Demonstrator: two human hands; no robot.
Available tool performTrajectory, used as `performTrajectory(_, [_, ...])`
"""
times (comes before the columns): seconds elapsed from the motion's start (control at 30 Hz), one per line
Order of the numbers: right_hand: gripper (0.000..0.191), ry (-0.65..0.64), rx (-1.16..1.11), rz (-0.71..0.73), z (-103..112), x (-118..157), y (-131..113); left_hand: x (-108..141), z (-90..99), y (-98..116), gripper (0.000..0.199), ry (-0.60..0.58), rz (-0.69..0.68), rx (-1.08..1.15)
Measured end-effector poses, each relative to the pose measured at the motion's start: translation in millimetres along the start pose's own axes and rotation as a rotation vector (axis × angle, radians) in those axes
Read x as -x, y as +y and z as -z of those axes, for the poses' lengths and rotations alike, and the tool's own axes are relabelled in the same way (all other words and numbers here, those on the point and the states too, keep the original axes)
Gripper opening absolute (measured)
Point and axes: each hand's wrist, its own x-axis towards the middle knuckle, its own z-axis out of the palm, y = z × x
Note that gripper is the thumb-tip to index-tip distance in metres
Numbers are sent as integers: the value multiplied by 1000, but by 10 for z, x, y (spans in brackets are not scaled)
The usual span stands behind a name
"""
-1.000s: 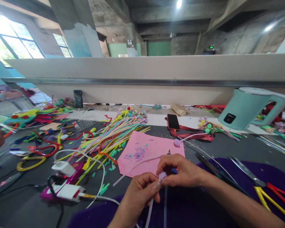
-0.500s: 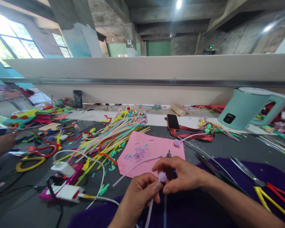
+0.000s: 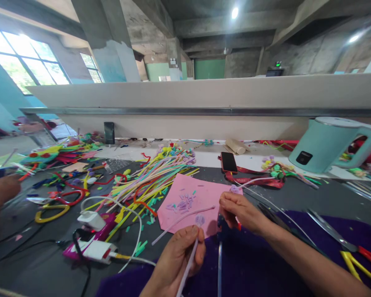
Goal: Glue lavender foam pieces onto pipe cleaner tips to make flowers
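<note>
My left hand (image 3: 182, 251) pinches the pale lilac stem of a small fuzzy flower (image 3: 199, 220), its head held up over the near edge of a pink sheet (image 3: 170, 194). My right hand (image 3: 239, 209) is at the sheet's right edge with fingers curled together; what they hold, if anything, is hidden. Just below it is a dark tool (image 3: 224, 227), partly covered, with a clear rod (image 3: 219, 268) running down from it. Lilac snippets (image 3: 185, 203) and a loose lilac stem (image 3: 185, 218) lie on the sheet. Another lilac flower (image 3: 235, 188) shows behind my right hand.
A heap of coloured fuzzy stems (image 3: 154, 173) lies left of the sheet. Near it are a power strip (image 3: 95, 239) with chargers and cables, and scissors (image 3: 62, 198). More scissors (image 3: 336, 235), a phone (image 3: 228, 162) and a mint kettle (image 3: 324, 144) are right. Another person's hand (image 3: 3, 192) shows at far left.
My right hand has left the flower and moved up and right to the sheet's edge, its fingers closing. The left hand keeps the flower, slightly left and lower-tilted view shifts the scene.
</note>
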Motion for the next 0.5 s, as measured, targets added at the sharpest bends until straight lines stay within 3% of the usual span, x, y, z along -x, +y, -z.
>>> performTrajectory(0.1, [29, -11, 18, 0, -57, 27, 3, 2, -20, 3, 23, 16, -4, 3])
performTrajectory(0.27, [6, -75, -24, -6, -117, 46, -46, 11, -26, 16, 23, 58, 24, -65])
performTrajectory(0.5, [18, -108, -76, 14, -161, 62, -28, -26, 2, -9, 27, 20, -2, -243])
